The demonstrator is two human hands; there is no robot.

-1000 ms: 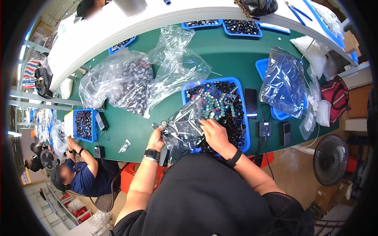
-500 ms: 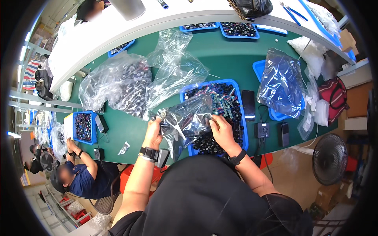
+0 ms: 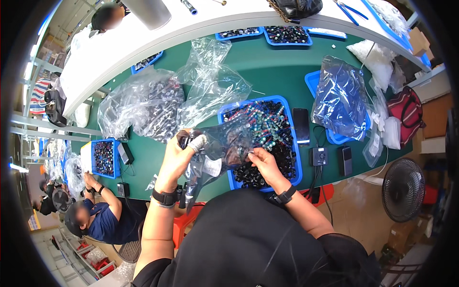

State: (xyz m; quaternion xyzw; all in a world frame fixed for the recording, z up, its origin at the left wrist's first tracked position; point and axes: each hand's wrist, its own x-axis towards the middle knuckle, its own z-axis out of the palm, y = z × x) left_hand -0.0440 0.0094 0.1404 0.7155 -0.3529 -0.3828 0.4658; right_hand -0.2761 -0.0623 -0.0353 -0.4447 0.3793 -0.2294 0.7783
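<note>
A clear plastic bag (image 3: 215, 152) is stretched between my two hands over the left part of a blue tray (image 3: 297, 158). My left hand (image 3: 176, 155) is closed on the bag's left side, with a whitish wrapping on one digit. Dark small items show by its fingers, too blurred to name. On the bag's other side, my right hand (image 3: 267, 166) pinches the edge between thumb and fingertips. Inside the tray lie many small black parts (image 3: 253, 176) and a heap of thin coloured wires with clear pieces (image 3: 267, 125).
A large bag of small parts (image 3: 162, 107) lies left of an emptied-looking clear bag (image 3: 210, 91). Right of the tray are a phone (image 3: 301, 125), a small black box with cables (image 3: 318, 156) and a bagged blue tray (image 3: 338, 103). A co-worker (image 3: 105, 222) sits at left; a fan (image 3: 403, 192) stands right.
My left hand has moved slightly left and turned, and the bag now hangs lower and more spread. My right hand has shifted a little left and down along the bag's edge.
</note>
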